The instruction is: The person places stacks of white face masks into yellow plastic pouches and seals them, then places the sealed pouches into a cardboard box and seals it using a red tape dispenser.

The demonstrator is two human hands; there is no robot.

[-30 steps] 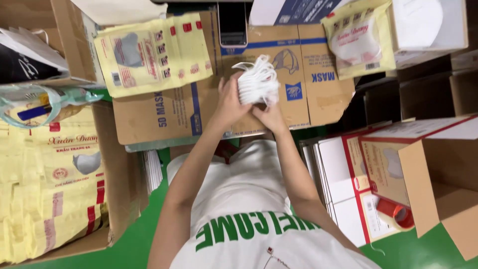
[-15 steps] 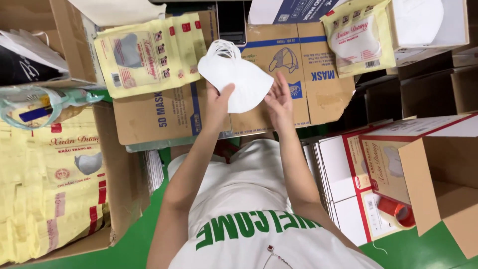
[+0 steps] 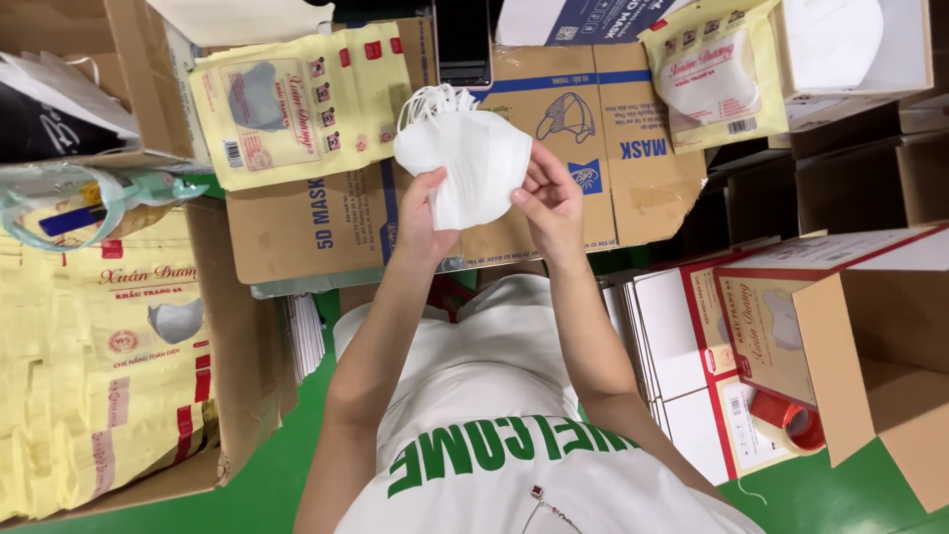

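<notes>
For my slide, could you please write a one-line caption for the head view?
Both hands, left hand and right hand, hold a stack of white face masks above flattened cardboard boxes.

The person wears a white shirt (image 3: 494, 415) with green block lettering, arms bare.

Left hand (image 3: 423, 220) and right hand (image 3: 550, 201) gripping stack of white masks (image 3: 465, 163), above flattened cardboard box (image 3: 474, 148)

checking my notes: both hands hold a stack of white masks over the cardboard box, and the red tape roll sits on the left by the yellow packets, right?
Not quite: the head view shows the red tape roll on the right, beside the open carton. The rest holds.
</notes>
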